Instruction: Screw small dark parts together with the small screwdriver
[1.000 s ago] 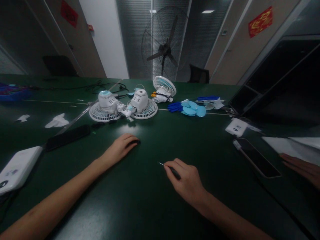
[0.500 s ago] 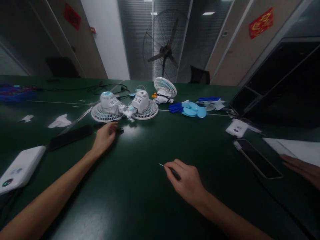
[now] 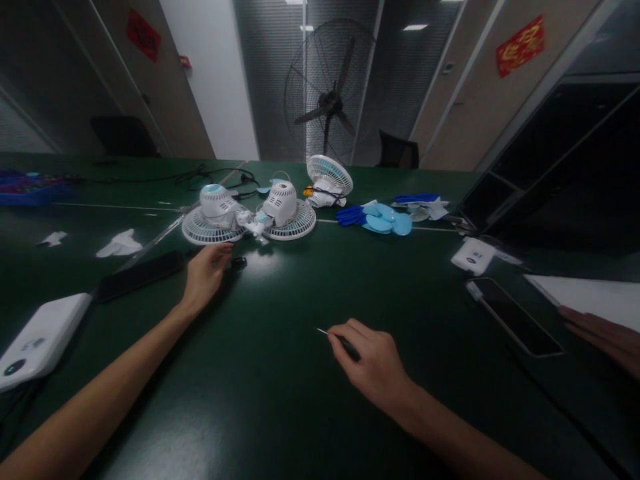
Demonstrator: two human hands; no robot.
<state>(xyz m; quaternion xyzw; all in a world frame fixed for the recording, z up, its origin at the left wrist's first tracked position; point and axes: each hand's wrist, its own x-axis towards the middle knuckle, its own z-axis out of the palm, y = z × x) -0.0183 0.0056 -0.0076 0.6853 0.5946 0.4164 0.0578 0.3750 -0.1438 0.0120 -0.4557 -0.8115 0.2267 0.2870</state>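
Note:
My right hand (image 3: 373,360) is closed around a small screwdriver (image 3: 350,348) with a dark handle. Its thin metal shaft points left, just above the green table. My left hand (image 3: 204,275) rests on the table in front of the white fans, thumb a little apart from the bent fingers; I see nothing held in it. A small black object (image 3: 239,263), its kind unclear, lies just right of those fingertips. Behind are two small fans lying grille down, a left fan (image 3: 216,208) and a right fan (image 3: 281,205). A third fan (image 3: 327,181) stands farther back, tilted.
Light-blue fan blades (image 3: 385,219) and blue gloves (image 3: 351,215) lie beyond my right hand. A dark phone (image 3: 140,275) and a white power bank (image 3: 45,340) are at left. Another phone (image 3: 515,317) and another person's hand (image 3: 600,333) are at right.
My left hand has drawn slightly left, widening the gap to the small black object. My right hand and the screwdriver stay nearly where they were.

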